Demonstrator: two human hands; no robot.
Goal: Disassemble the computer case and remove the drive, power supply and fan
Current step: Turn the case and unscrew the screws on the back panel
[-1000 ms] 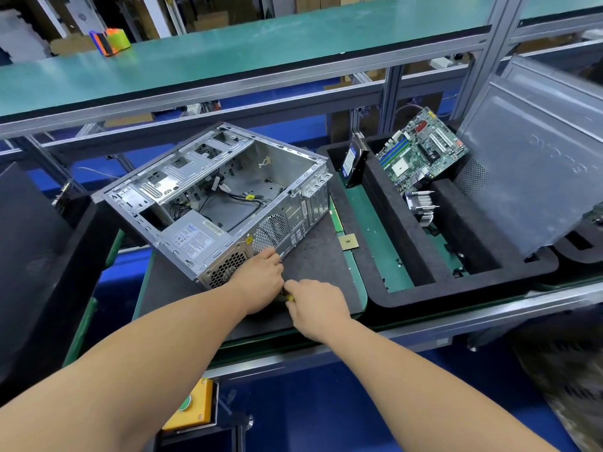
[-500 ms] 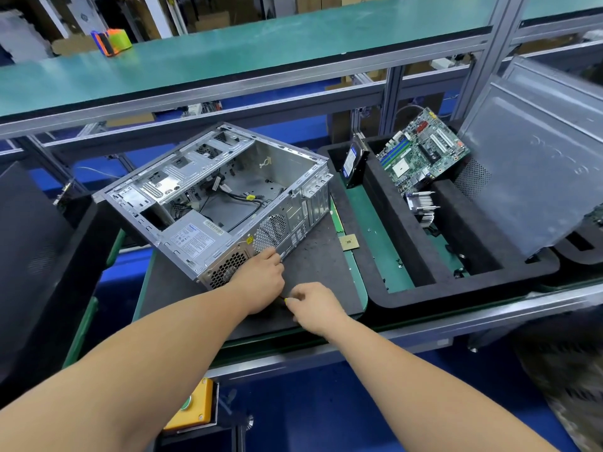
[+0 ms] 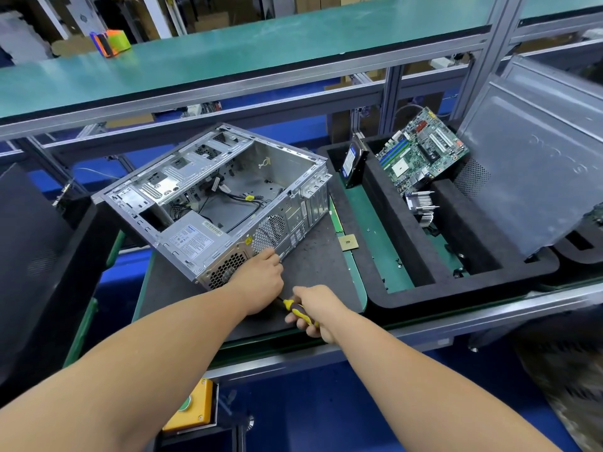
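An open grey computer case point(image 3: 287, 171) lies on its side on a dark mat point(image 3: 313, 265). The power supply point(image 3: 192, 239) sits in its near corner, behind a perforated rear grille. A round fan grille point(image 3: 269, 228) shows beside it on the rear panel. My left hand point(image 3: 259, 278) rests against the case's rear panel at the power supply, fingers curled; what they touch is hidden. My right hand point(image 3: 315, 308) grips a yellow-and-black screwdriver point(image 3: 295, 309), whose shaft runs under my left hand. A hard drive point(image 3: 350, 164) stands in the foam tray.
A black foam tray point(image 3: 408, 291) at right holds a motherboard point(image 3: 421, 151) and a heatsink point(image 3: 422, 207). A grey side panel point(image 3: 535, 164) leans at far right. A small CPU chip point(image 3: 348, 242) lies by the mat. A black panel point(image 3: 36, 256) stands at left.
My right hand has drawn back toward me, and the screwdriver's yellow handle now shows between my hands. My left hand stays on the case's rear panel.
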